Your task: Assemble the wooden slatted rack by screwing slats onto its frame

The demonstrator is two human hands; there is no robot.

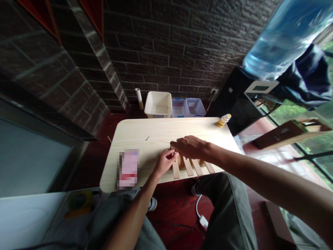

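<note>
A wooden slatted piece (pixel 188 167) lies near the front edge of the light wooden table, its several flat slats pointing toward me. My left hand (pixel 166 162) is at its left end, thumb and fingers pinched together at the wood; what they grip is too small to name. From the right, my right hand (pixel 191 146) reaches over the far side of the piece with its fingers curled down close to the left fingertips. Whatever it holds is hidden beneath it. A small dark screw-like item (pixel 147 138) lies on the tabletop to the left.
On the table (pixel 132 130), a blurred-out pink rectangular item (pixel 128 169) lies at the left. A small clear-and-yellow bottle (pixel 223 120) stands at the back right corner. Beyond the far edge are a cream bin (pixel 158 102) and clear plastic boxes (pixel 194 107) against the brick wall.
</note>
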